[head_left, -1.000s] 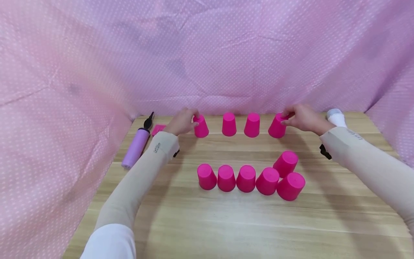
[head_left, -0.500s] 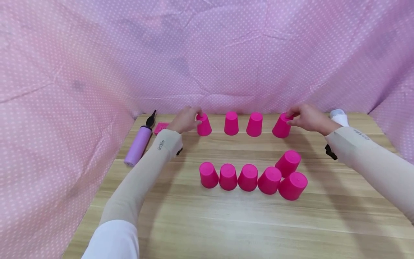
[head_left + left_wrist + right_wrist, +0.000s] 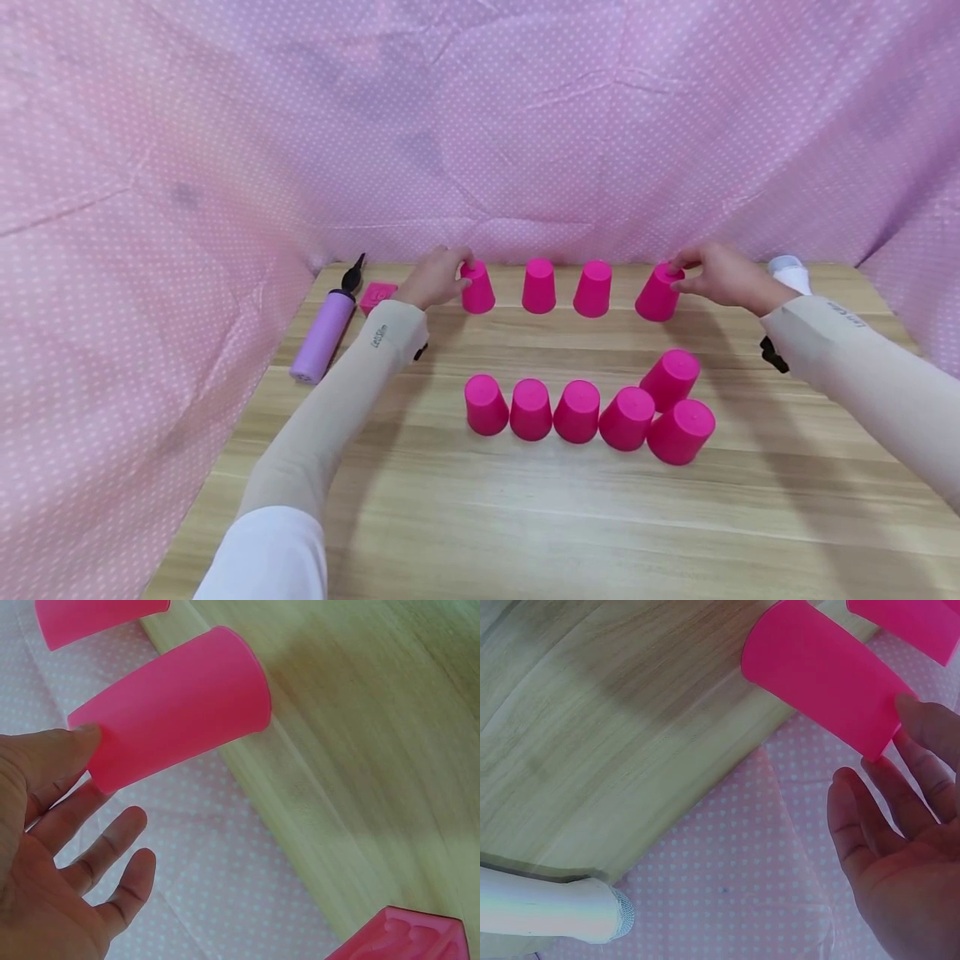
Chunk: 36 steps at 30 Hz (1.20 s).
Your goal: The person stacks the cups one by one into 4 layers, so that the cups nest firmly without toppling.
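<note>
A back row of upside-down bright pink cups stands along the table's far edge in the head view. My left hand [image 3: 438, 277] pinches the narrow top of the row's left cup [image 3: 478, 292] between thumb and fingers. In the left wrist view the thumb lies on that cup [image 3: 176, 712], while the outer fingers stay off it. At the row's other end, my right hand [image 3: 722, 275] pinches the top of the right cup [image 3: 657, 298]. Thumb and fingers meet at that cup's narrow end [image 3: 825, 675] in the right wrist view. Two cups, one of them this middle cup [image 3: 538, 287], stand between the hands.
Closer to me, several upside-down pink cups [image 3: 576, 412] form a row, with another cup [image 3: 670, 379] behind its right end. A purple hand pump [image 3: 324, 335] and a pink block [image 3: 377, 294] lie left. A white microphone [image 3: 547, 907] lies right. Polka-dot cloth [image 3: 480, 125] surrounds the table.
The left hand and its cup have edged slightly right, uncovering more of the pink block. The right hand and its cup have also edged slightly right. The whole head view has shifted a little.
</note>
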Tool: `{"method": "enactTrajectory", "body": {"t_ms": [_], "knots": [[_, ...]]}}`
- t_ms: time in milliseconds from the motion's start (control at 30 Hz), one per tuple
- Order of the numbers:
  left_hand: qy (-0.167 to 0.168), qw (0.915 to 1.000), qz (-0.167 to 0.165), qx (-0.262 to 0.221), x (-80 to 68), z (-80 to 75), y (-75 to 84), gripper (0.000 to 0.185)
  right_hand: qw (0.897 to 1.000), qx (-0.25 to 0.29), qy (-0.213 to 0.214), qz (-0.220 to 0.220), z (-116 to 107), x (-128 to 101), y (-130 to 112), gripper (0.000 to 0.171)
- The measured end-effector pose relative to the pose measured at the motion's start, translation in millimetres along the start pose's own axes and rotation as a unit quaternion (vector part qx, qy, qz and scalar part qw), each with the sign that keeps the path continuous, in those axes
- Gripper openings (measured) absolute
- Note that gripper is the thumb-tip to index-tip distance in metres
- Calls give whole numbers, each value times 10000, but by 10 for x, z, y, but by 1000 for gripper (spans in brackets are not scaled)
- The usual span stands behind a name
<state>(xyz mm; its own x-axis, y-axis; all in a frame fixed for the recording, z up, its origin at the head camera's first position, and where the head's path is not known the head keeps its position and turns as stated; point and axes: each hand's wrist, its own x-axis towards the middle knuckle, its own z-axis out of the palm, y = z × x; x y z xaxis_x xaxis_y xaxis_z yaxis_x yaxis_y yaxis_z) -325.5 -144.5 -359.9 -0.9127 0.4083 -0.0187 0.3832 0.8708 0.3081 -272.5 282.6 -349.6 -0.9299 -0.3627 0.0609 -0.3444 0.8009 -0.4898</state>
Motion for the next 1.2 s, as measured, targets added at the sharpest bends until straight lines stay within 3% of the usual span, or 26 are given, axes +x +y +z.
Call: {"method": "enactTrajectory", "body": {"t_ms": [367,600,733,900,1067,1200], "knots": [[58,9999,107,-56,-27,20,3,20,9998,-128,106,-121,9,-32,26,25],[237,9976,651,-100,-156,-35,-23,35,9951,-383,486,-775,-61,-243,-234,25],[422,9936,1046,85,-326,-119,27,40,9898,-514,638,-1162,-90,-445,-403,29],[579,9828,1745,148,-653,-186,163,30,9849,-593,883,-1364,-42,-725,-518,32],[479,9768,2087,29,-1033,-191,307,29,9733,-757,1034,-1907,57,-958,-558,39],[260,9737,2261,0,-1277,-122,381,31,9700,-790,1019,-2063,136,-1089,-581,40]]}}
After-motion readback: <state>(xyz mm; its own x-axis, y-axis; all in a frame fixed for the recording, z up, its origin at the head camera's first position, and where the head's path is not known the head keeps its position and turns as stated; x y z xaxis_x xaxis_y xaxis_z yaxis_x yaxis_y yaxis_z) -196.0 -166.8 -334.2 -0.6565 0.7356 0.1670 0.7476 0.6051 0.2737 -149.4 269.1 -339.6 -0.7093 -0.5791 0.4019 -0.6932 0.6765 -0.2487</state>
